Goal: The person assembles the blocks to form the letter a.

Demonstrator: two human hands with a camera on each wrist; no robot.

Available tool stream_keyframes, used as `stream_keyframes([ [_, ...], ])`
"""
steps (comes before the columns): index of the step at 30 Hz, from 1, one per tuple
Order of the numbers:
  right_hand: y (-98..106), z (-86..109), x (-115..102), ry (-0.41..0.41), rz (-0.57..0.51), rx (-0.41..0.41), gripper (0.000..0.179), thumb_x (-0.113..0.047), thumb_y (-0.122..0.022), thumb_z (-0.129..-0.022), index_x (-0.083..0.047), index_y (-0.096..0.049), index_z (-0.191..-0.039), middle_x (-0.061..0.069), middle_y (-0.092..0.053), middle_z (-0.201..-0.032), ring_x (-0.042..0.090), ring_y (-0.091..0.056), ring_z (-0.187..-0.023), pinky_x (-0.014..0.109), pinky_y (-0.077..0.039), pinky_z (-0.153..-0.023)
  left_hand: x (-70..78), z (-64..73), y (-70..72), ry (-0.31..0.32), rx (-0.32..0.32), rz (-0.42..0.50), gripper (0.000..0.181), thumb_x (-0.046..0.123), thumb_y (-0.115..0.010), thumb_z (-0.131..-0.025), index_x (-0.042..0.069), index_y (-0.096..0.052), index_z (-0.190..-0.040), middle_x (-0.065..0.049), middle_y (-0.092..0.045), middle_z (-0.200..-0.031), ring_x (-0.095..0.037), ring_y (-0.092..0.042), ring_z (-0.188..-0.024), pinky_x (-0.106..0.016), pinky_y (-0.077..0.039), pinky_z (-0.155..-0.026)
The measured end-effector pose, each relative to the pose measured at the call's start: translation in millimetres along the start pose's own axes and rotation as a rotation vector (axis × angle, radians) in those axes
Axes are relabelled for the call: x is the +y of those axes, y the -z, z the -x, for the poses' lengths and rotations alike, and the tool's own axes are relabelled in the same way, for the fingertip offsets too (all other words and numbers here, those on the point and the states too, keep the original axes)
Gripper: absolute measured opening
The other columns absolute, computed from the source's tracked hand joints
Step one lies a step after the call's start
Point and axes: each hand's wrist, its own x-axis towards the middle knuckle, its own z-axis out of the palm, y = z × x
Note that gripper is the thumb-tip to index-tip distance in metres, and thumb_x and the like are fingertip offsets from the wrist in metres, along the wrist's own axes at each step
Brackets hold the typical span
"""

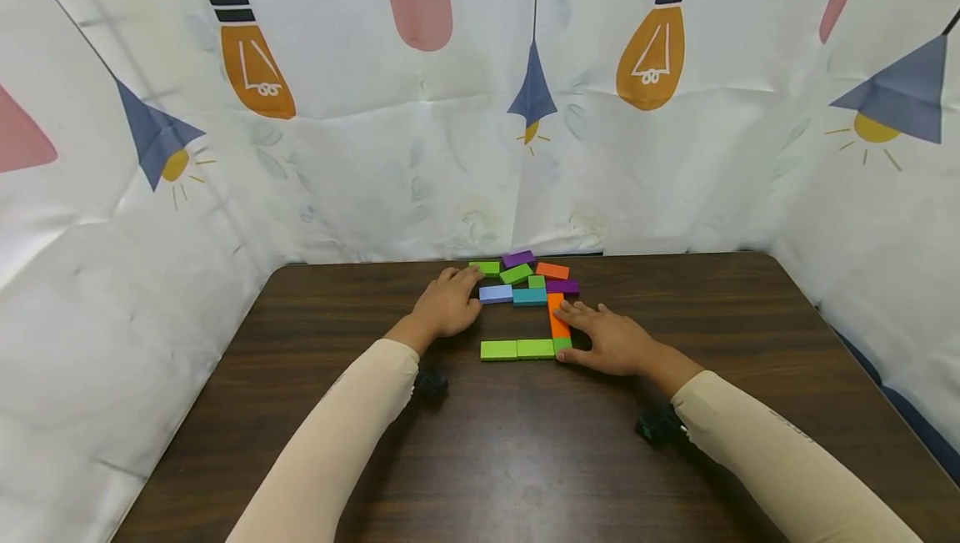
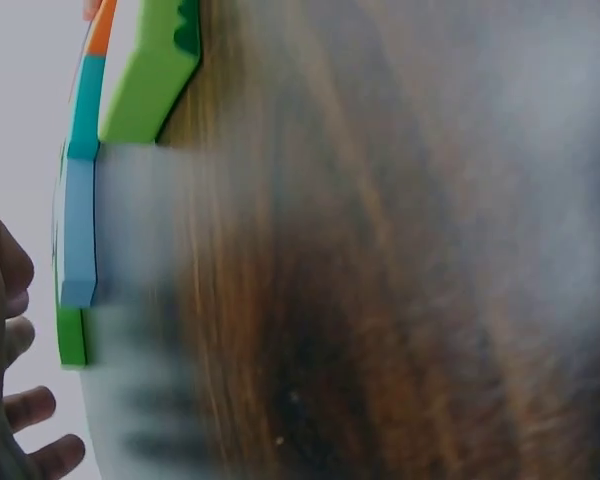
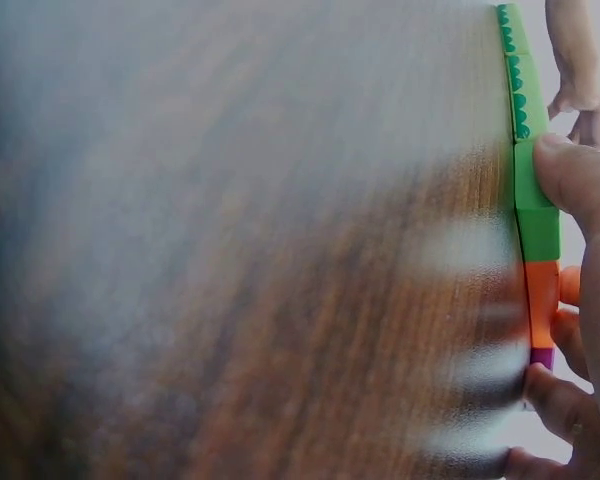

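At left, the left hand (image 1: 448,303) has its fingers extended and apart, clamped on nothing, the tips at the far green block (image 1: 489,266) toward 1 o'clock; contact there cannot be confirmed. Rightward on the table (image 1: 510,443), two lime blocks (image 1: 510,350) run 9-to-3 o'clock up to the small green block (image 1: 562,344), beyond which the orange block (image 1: 559,329) lies with its long axis near 12-to-6. The right hand (image 1: 611,339), nearer to it, has that block at its 10 o'clock, fingers spread alongside, thumb against the small green block.
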Motion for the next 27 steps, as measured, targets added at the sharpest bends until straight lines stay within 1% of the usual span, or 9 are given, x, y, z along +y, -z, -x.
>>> stream_keyframes([
  [2, 0, 0.0, 0, -0.001, 0.001, 0.0, 0.089, -0.072, -0.053, -0.094, -0.017, -0.035, -0.162, 0.007, -0.033, -0.164, 0.033, -0.03, -0.15, 0.063, -0.026, -0.116, 2.3, 0.3, -1.3, -0.039, 0.032, 0.003, 0.053, 0.026, -0.045, -0.104, 0.014, -0.044, -0.155, -0.005, -0.034, -0.164, -0.031, -0.029, -0.148, -0.054, -0.03, -0.117],
  [4, 0, -0.3, 1, 0.001, 0.0, -0.001, 0.089, -0.072, -0.053, -0.094, -0.017, -0.035, -0.162, 0.007, -0.033, -0.164, 0.033, -0.03, -0.15, 0.062, -0.025, -0.117, 5.8, 1.9, -2.0, -0.095, 0.072, 0.004, 0.048, 0.024, -0.049, -0.103, 0.012, -0.05, -0.15, -0.007, -0.044, -0.157, -0.031, -0.035, -0.145, -0.052, -0.032, -0.116],
  [8, 0, -1.0, 1, 0.002, 0.003, -0.006, 0.089, -0.073, -0.052, -0.094, -0.017, -0.035, -0.162, 0.006, -0.033, -0.164, 0.032, -0.03, -0.15, 0.061, -0.024, -0.117, 13.8, 10.6, -2.3, -0.234, 0.121, 0.007, 0.036, 0.028, -0.056, -0.103, 0.011, -0.065, -0.133, -0.007, -0.06, -0.133, -0.029, -0.049, -0.13, -0.048, -0.04, -0.11],
  [10, 0, -1.3, 1, -0.001, 0.001, -0.01, 0.089, -0.073, -0.051, -0.094, -0.017, -0.035, -0.162, 0.006, -0.033, -0.164, 0.032, -0.03, -0.15, 0.061, -0.024, -0.117, 17.2, 16.5, -2.7, -0.31, 0.113, 0.008, 0.033, 0.033, -0.06, -0.102, 0.012, -0.069, -0.126, -0.005, -0.063, -0.125, -0.027, -0.054, -0.122, -0.047, -0.044, -0.106],
  [13, 1, -1.0, 0, -0.005, 0.0, -0.011, 0.09, -0.074, -0.051, -0.094, -0.017, -0.035, -0.161, 0.005, -0.033, -0.164, 0.032, -0.03, -0.15, 0.061, -0.024, -0.117, 21.5, 24.7, -4.1, -0.389, 0.055, 0.015, 0.037, 0.042, -0.065, -0.099, 0.015, -0.071, -0.123, -0.001, -0.065, -0.12, -0.023, -0.056, -0.115, -0.043, -0.045, -0.103],
  [17, 1, -0.1, 0, -0.006, -0.002, -0.007, 0.089, -0.073, -0.052, -0.094, -0.016, -0.035, -0.161, 0.006, -0.033, -0.164, 0.032, -0.03, -0.15, 0.061, -0.024, -0.117, 23.2, 31.9, -7.6, -0.452, -0.017, 0.003, 0.038, 0.045, -0.07, -0.095, 0.018, -0.072, -0.121, 0.004, -0.067, -0.115, -0.019, -0.055, -0.109, -0.039, -0.045, -0.1],
  [21, 0, -0.5, 0, -0.002, 0.004, 0.0, 0.088, -0.071, -0.053, -0.095, -0.016, -0.036, -0.161, 0.006, -0.034, -0.163, 0.032, -0.031, -0.15, 0.06, -0.024, -0.118, 18.3, 35.3, -9.1, -0.511, -0.025, 0.004, 0.026, 0.036, -0.073, -0.094, 0.02, -0.074, -0.114, 0.005, -0.068, -0.11, -0.019, -0.055, -0.104, -0.039, -0.047, -0.095],
  [24, -1, -1.0, 0, 0.001, 0.005, -0.001, 0.087, -0.071, -0.053, -0.095, -0.016, -0.036, -0.161, 0.006, -0.035, -0.163, 0.031, -0.031, -0.15, 0.059, -0.024, -0.118, 13.2, 38.0, -6.5, -0.522, -0.025, 0.012, 0.022, 0.029, -0.073, -0.094, 0.02, -0.075, -0.114, 0.004, -0.067, -0.111, -0.02, -0.055, -0.105, -0.039, -0.048, -0.093],
  [27, 0, -0.8, 0, -0.003, 0.005, -0.005, 0.087, -0.071, -0.054, -0.095, -0.017, -0.036, -0.161, 0.005, -0.034, -0.164, 0.031, -0.03, -0.15, 0.059, -0.024, -0.118, 8.5, 41.0, -2.8, -0.514, -0.022, 0.013, 0.024, 0.021, -0.07, -0.092, 0.019, -0.075, -0.115, 0.0, -0.066, -0.115, -0.023, -0.055, -0.109, -0.041, -0.048, -0.095],
])
